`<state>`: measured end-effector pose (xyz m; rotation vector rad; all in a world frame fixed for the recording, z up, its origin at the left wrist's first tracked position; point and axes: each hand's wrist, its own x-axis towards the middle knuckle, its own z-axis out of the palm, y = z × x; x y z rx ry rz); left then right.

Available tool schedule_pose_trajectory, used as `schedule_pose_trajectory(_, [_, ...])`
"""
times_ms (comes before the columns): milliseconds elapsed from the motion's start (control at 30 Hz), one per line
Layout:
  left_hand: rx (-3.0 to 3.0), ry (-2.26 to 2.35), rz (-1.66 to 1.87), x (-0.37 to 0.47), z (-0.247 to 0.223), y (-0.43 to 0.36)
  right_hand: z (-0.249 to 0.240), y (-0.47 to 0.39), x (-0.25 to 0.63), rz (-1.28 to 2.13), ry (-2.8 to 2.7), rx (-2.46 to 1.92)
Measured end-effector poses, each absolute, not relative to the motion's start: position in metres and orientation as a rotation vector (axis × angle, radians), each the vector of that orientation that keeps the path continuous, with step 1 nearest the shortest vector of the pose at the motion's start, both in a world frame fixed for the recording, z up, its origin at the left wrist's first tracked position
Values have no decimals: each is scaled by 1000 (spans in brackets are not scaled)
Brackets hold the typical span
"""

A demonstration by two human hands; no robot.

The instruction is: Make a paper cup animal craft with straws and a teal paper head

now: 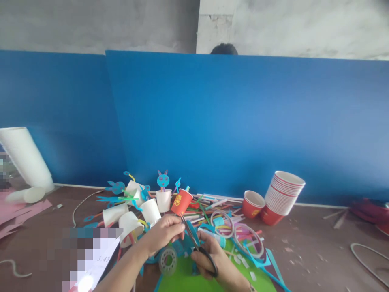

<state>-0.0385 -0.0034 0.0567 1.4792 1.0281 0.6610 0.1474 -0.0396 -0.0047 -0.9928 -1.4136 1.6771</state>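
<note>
Scissors (189, 232) with black handles are in my right hand (209, 255), their blades pointing up and away between my hands. A piece of blue paper (193, 230) shows beside the blades, close to my right fingertips. My left hand (167, 233) is closed in a pinch left of the blade tips; what its fingers hold is hidden. A roll of clear tape (168, 261) stands below my left hand, and green paper (182, 280) lies under both hands. Just beyond the blades is a tilted red paper cup (181, 201).
White paper cups (150, 210) with blue paper figures and straws crowd the left. Straws and tape rings (249, 241) lie to the right. A stack of cups (282, 196) leans at back right. A phone (97, 259) is at front left. A blue partition (194, 121) closes the back.
</note>
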Motion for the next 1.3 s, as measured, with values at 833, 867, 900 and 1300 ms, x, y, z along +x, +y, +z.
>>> schedule_pose_trajectory(833, [1240,932,625,-48,45,2,4,-34,160,1646,-1540,-1013])
schedule_pose_trajectory(867, [1209,946,640,-49,46,0,5,-33,163,1642,-1515,-1010])
schedule_pose_trajectory(900, [1183,955,652,-49,48,-2,6,-32,166,1637,-1485,-1003])
schedule_pose_trajectory(1300, [1625,1003,420,-30,34,-8,28,-21,208,1452,-1266,-1119])
